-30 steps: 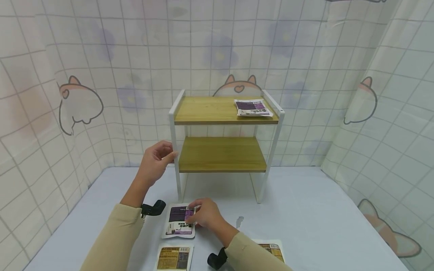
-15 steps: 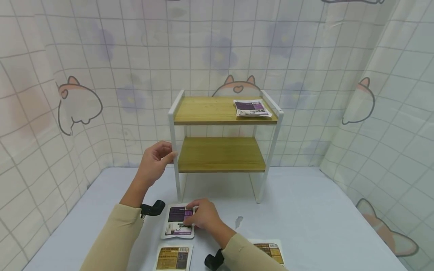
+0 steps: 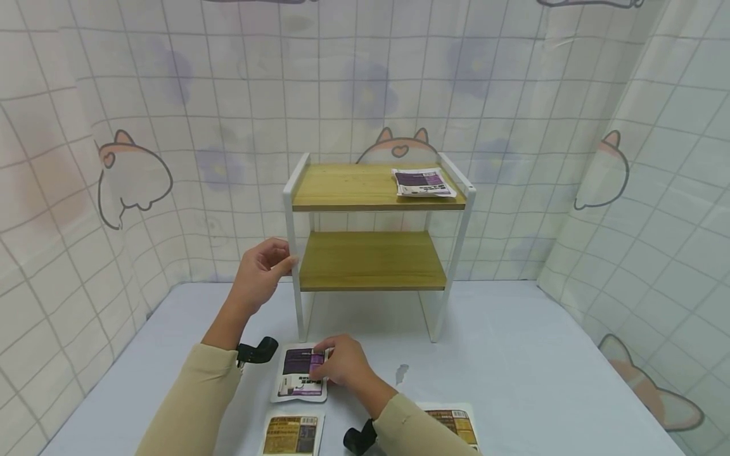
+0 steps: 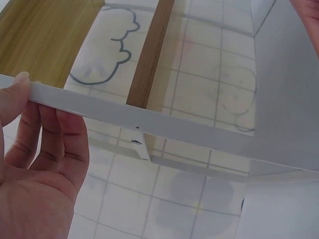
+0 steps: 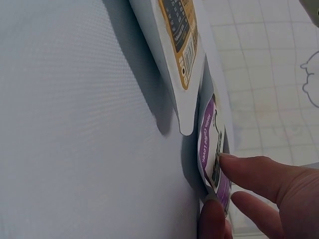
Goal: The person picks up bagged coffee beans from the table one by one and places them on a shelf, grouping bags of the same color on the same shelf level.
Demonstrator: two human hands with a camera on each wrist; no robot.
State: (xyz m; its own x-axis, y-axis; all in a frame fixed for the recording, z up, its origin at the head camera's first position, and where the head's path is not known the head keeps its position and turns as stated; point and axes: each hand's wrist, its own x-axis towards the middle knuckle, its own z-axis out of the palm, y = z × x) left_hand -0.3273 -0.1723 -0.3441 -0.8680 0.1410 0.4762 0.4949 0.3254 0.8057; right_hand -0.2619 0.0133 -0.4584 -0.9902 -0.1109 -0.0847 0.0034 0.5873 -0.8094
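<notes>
My left hand grips the white left front post of a small two-tier shelf. In the left wrist view, the thumb lies on one side of the white frame and the fingers curl round the other. Down on the table, my right hand pinches the right edge of a flat purple and white pouch. Its thumb presses the printed face, with fingertips at the edge, in the right wrist view; "Coffee Lover" shows on the pouch there.
More purple and white pouches lie stacked on the top board's right side. A yellow-brown pouch lies at the front; another is partly hidden by the right sleeve. Gridded curtain surrounds the white table.
</notes>
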